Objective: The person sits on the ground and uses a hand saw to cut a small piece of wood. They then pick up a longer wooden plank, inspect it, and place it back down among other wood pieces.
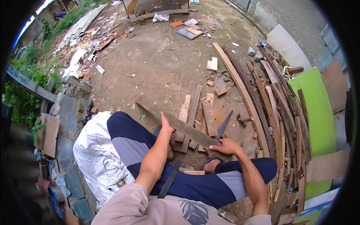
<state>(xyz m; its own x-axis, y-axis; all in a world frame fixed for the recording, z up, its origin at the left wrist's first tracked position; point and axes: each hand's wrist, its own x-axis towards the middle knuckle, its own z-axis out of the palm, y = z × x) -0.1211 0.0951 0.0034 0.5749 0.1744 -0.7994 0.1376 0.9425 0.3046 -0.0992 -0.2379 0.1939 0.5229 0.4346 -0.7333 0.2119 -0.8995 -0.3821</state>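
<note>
A long weathered wooden plank (187,130) lies slantwise across the space in front of my knees, its far end up at the left. My left hand (167,123) holds it by the near edge around the middle, thumb and fingers apart along the wood. At the plank's right end my right hand (228,146) is closed, the thumb on top and the other fingers mostly hidden. Just beyond that hand, a dark tapered blade like a handsaw's (225,125) rests on the ground, its handle out of sight. Several short wood pieces (209,118) lie beneath and beyond the plank.
Long timber strips (243,97) are piled along the right, beside green and grey sheets (318,112). A white sack (97,153) and a low block wall (73,157) border my left. Small boards (190,32) and rubble (84,56) lie farther off.
</note>
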